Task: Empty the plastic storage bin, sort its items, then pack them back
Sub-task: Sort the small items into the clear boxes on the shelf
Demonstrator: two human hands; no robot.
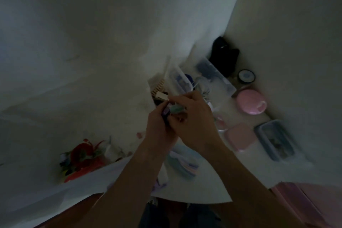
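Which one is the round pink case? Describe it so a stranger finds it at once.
Start at the white table and follow its right edge along the wall. Between the small dark-rimmed round tin farther back and the flat square pink box nearer the person lies the round pink case. It is the only pink thing that is domed and circular, with a small tab on its right rim.

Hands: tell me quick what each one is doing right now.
Left hand: fingers curled round a small bundle of items, dark and mint-coloured.
Right hand: fingers curled on the same bundle; what the items are cannot be told.
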